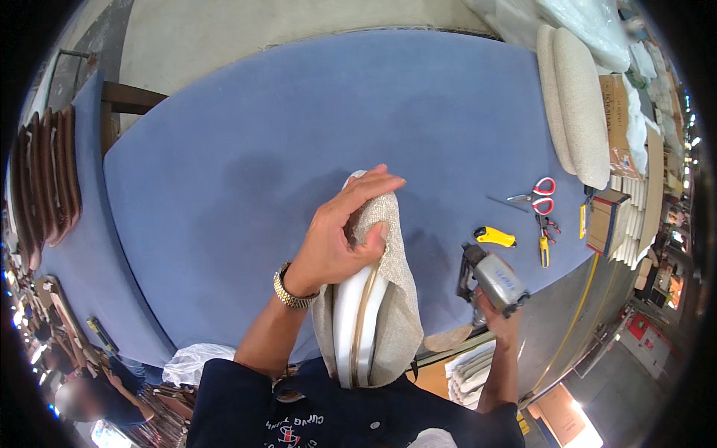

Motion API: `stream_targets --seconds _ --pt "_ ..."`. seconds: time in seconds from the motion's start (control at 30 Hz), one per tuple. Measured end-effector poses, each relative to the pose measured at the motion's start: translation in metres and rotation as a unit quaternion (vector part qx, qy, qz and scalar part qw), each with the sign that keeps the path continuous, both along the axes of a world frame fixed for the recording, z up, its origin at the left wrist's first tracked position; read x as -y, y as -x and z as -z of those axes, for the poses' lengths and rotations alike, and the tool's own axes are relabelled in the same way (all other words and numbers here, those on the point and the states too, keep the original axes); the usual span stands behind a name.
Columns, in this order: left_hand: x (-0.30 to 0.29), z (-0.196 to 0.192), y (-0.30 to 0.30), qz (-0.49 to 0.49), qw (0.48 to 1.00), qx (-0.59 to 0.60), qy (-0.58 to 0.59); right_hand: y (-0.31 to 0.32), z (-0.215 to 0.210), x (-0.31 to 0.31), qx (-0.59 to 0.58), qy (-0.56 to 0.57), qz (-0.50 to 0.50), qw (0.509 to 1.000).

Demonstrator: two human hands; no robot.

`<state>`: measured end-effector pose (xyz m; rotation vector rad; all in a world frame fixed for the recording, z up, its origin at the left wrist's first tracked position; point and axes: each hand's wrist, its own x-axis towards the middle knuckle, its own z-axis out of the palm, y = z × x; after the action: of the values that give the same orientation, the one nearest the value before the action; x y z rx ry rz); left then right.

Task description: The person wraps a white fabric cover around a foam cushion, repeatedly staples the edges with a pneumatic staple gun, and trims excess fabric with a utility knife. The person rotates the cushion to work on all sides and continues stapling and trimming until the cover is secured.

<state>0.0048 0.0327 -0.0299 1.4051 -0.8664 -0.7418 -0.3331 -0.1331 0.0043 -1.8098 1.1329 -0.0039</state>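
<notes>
I see through one camera, worn on the head. It looks straight down, so my arms come in from the bottom edge. The blue table [246, 149] fills most of the picture. My left hand [340, 239] sits close, near the middle. The wide lens bends the table's edges near the rim.

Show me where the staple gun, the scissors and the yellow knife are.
staple gun [499, 280]: head view, on its grey body, held in the right hand.
scissors [539, 196]: head view, on the red handles.
yellow knife [494, 237]: head view, on the yellow handle, lying on the blue table.
</notes>
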Motion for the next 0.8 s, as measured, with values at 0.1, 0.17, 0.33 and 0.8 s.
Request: stream_targets --seconds 0.1,0.17,0.33,0.8 --pt "0.001 0.0 0.001 0.004 1.0 -0.004 0.01 -0.069 -0.045 0.0 0.084 0.06 -0.07 0.992" --pt "0.001 0.0 -0.001 0.003 1.0 -0.002 0.014 -0.118 -0.076 0.014 0.078 0.14 -0.227 0.961" --pt "0.0 0.001 0.001 0.008 1.0 -0.02 0.019 -0.169 -0.101 0.011 0.089 0.048 -0.315 0.944" --pt "-0.002 0.007 -0.001 0.012 0.998 -0.028 0.047 -0.199 -0.117 0.002 0.001 0.067 -0.404 0.912"
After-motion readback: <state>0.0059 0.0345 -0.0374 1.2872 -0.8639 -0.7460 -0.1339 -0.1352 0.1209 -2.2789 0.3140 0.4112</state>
